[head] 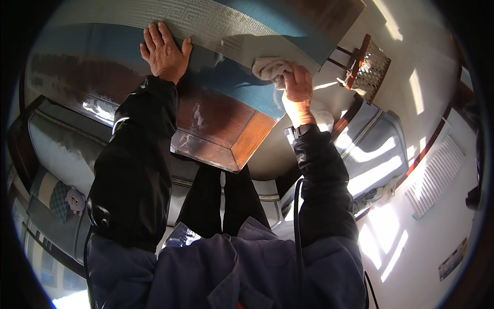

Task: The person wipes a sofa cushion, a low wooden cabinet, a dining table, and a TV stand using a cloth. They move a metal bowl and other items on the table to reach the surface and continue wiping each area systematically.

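My left hand (pixel 164 54) lies flat with fingers spread on a dark wooden table (pixel 216 119). Beneath it runs a blue and pale patterned table runner (pixel 216 27), whose surface looks glossy. Farther right, my right hand (pixel 298 90) grips a crumpled grey-beige cloth (pixel 272 70). That cloth rests on the runner close to the table's right edge. Wet-looking or shiny streaks (pixel 197 116) show on the wood between my arms.
A stool with a woven seat (pixel 372 69) stands beyond the table's right end. Grey cushioned seating (pixel 370 143) lies to the right, and a cushioned sofa (pixel 65 135) with a plush toy (pixel 75 200) to the left. A white radiator (pixel 436 174) is on the right wall.
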`<state>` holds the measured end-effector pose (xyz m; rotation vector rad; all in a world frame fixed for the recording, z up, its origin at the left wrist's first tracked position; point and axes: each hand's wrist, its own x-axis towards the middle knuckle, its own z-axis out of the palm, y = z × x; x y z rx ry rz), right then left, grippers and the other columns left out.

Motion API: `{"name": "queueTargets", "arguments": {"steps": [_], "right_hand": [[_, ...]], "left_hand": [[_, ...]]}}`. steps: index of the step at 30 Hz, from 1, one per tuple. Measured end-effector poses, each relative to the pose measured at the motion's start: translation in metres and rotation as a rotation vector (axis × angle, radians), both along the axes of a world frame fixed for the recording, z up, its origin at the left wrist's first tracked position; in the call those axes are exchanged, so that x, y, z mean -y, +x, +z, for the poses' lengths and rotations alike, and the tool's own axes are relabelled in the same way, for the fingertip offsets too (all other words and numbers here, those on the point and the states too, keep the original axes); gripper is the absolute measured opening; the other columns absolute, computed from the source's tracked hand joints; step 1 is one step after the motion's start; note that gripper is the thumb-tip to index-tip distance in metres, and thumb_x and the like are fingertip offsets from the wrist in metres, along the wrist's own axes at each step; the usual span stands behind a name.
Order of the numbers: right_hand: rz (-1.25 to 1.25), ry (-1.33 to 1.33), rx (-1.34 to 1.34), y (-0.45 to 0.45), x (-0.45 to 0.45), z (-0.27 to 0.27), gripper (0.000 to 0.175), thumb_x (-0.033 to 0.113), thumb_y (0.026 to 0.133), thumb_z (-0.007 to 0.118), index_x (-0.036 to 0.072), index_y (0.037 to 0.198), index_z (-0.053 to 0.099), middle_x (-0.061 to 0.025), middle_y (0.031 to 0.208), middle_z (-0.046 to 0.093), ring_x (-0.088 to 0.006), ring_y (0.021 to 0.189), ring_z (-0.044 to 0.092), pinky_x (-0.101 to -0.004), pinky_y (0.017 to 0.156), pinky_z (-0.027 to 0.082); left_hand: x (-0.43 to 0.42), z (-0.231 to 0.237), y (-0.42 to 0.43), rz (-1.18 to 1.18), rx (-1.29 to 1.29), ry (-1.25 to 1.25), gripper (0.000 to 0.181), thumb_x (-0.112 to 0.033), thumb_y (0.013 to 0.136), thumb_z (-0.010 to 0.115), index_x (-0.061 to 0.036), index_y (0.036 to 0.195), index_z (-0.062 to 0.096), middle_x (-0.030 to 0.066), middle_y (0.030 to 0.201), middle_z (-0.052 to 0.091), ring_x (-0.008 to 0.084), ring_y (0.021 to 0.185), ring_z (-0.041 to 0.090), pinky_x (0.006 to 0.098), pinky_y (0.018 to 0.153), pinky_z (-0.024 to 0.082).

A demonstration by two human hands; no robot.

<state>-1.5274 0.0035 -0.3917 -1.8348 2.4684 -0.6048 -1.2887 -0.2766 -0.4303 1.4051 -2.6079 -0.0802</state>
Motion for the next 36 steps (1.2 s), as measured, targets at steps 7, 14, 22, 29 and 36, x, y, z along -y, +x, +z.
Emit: {"name": "queueTargets", "arguments": {"steps": [7, 14, 22, 29, 36], "right_hand": [[-0.335, -0.11, -0.018, -0.076, 0.049, -0.024, 0.048, 0.002, 0.072, 0.074, 0.009, 0.116, 0.059, -0.0172, 0.13, 0.052, -0.041, 0.119, 0.046, -0.0495, 0.104, 0.04], [-0.388, -0.147, -0.038, -0.062, 0.049, -0.03, 0.058, 0.005, 0.07, 0.079, 0.008, 0.122, 0.055, -0.0169, 0.138, 0.044, -0.0405, 0.127, 0.04, -0.0469, 0.109, 0.036], [-0.398, -0.166, -0.007, -0.061, 0.052, -0.027, 0.053, 0.004, 0.073, 0.073, 0.007, 0.123, 0.056, -0.0164, 0.137, 0.045, -0.0403, 0.126, 0.04, -0.0476, 0.11, 0.035], [-0.377, -0.24, 0.069, -0.063, 0.045, -0.035, 0.047, 0.006, 0.073, 0.072, 0.008, 0.118, 0.06, -0.0119, 0.133, 0.05, -0.0369, 0.12, 0.046, -0.0475, 0.103, 0.041], [-0.135, -0.362, 0.163, 0.008, -0.033, -0.015, 0.034, 0.015, 0.074, 0.074, 0.011, 0.106, 0.065, -0.0085, 0.13, 0.053, -0.0309, 0.119, 0.051, -0.045, 0.1, 0.048]], "left_hand": [[0.003, -0.01, 0.002, -0.013, -0.049, -0.065, 0.092, -0.067, 0.095, 0.043, -0.0013, 0.158, 0.027, 0.023, 0.164, 0.025, 0.0403, 0.153, 0.017, 0.0631, 0.119, 0.014], [0.007, -0.02, 0.005, -0.012, 0.0, -0.106, 0.09, -0.067, 0.097, 0.044, -0.0038, 0.158, 0.025, 0.0217, 0.164, 0.026, 0.0394, 0.153, 0.019, 0.0615, 0.119, 0.016], [-0.036, -0.01, -0.094, 0.222, -0.06, 0.263, 0.112, -0.083, 0.092, 0.032, 0.0039, 0.159, 0.009, 0.0366, 0.164, 0.004, 0.0531, 0.153, -0.004, 0.0704, 0.117, 0.003], [-0.083, -0.018, -0.168, 0.295, 0.071, 0.231, 0.126, -0.089, 0.085, 0.039, 0.0035, 0.16, -0.004, 0.0373, 0.163, -0.004, 0.0529, 0.152, -0.008, 0.0702, 0.117, 0.002], [-0.071, -0.025, -0.165, 0.371, 0.139, 0.259, 0.131, -0.096, 0.077, 0.038, -0.0051, 0.162, -0.004, 0.0337, 0.165, -0.003, 0.0483, 0.154, -0.004, 0.0669, 0.118, 0.008]]}}
